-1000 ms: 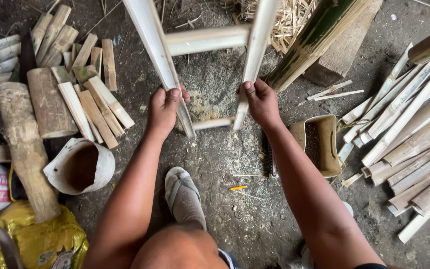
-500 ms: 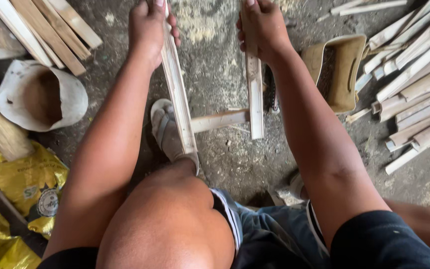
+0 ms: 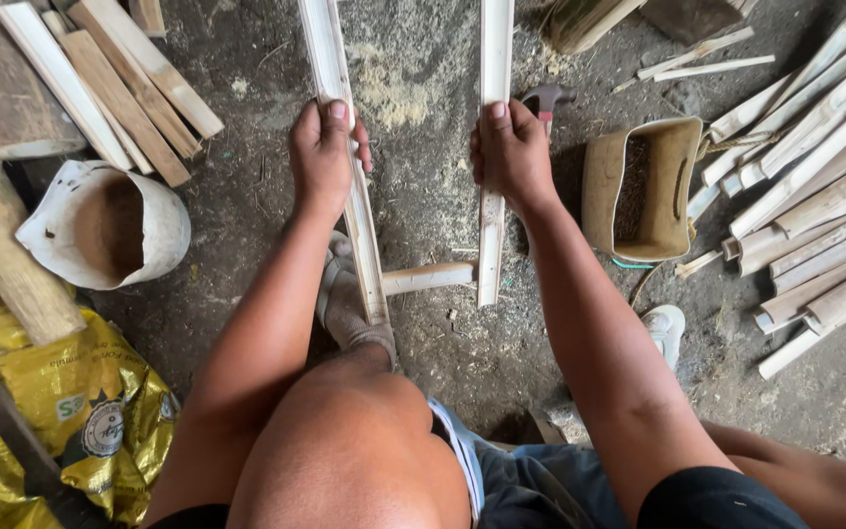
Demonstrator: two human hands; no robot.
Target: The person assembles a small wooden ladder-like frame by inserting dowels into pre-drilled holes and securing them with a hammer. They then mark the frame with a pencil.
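Dirt floor; yellow sack [image 3: 70, 411] lower left. Left hand [image 3: 322, 157], right hand [image 3: 509, 157] fingers gripping bamboo rails [image 3: 494, 49].

Rough floor-level bamboo workshop: dirt floor [image 3: 423, 196] strewn with sawdust [image 3: 389, 93], heaped split bamboo slats [image 3: 815, 186], cut wooden billets [image 3: 115, 88], hammer [image 3: 545, 98], cut-open plastic container [image 3: 643, 186].

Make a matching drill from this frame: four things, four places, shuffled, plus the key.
1. left hand
2. right hand
3. white cut container
4. tan open box

A. on the floor right of the frame
B. grips the right rail
C. on the floor left of the frame
D. grips the left rail

Pairs: 1-D, 2-B, 3-C, 4-A
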